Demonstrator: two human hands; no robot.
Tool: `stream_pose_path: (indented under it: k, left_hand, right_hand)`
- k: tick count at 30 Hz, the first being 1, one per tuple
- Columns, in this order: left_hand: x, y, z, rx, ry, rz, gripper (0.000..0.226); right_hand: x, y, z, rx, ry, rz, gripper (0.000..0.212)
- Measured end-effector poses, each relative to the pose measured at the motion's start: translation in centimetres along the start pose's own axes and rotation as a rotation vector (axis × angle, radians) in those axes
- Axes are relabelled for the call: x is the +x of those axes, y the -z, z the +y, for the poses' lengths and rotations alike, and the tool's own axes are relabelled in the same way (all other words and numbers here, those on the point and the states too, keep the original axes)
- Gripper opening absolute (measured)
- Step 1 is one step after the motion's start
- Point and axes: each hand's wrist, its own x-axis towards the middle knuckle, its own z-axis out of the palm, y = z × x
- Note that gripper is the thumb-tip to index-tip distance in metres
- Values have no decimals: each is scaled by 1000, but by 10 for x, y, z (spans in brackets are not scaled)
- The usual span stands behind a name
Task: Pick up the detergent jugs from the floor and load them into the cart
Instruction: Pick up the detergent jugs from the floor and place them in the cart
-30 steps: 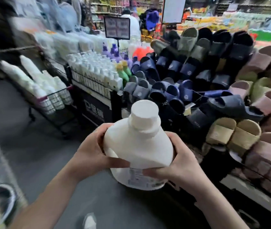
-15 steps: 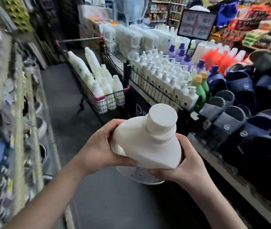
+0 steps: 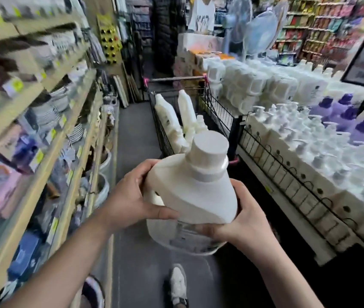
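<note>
Left hand [image 3: 130, 201] is gripping the jug [image 3: 190, 196] on its handle side, fingers curling over the shoulder and thumb lying across the front. Right hand [image 3: 243, 221] is clasping the opposite side lower down, fingers wrapping round the body and thumb pressing near the label. Between them the white jug is hanging in the air above the floor [image 3: 134, 130], just short of the cart's near end. It is tilting so that its cap [image 3: 210, 150] is pointing toward the cart [image 3: 159, 127].

The cart, black wire with a pink-tipped handle at its far end, is standing ahead in the aisle. Other jugs [image 3: 170, 121] are lying inside it, leaning along its left wall.

Left of the cart, shelves [image 3: 50, 138] are running down the aisle, carrying plates and boxed goods that are too blurred to make out. Right of the cart and just beside it, a fenced surface [image 3: 292, 187] is carrying rows of pump bottles [image 3: 298, 134], with purple bottles [image 3: 341, 107] behind them. Stacked jugs [image 3: 254, 83] are sitting beside the cart's far right corner.

On the near side of the cart, below the held jug, a white shoe [image 3: 177, 283] is resting on the floor.
</note>
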Motion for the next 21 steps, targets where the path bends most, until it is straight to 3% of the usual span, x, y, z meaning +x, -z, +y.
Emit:
stream_pose_path:
  k: [15, 21]
  left_hand:
    - [339, 126, -97, 20, 90, 1, 92]
    - [465, 175, -165, 5, 67, -77, 88]
  right_hand:
    - [388, -39, 9, -1, -12, -69, 92]
    - [508, -74, 31, -54, -62, 31, 95]
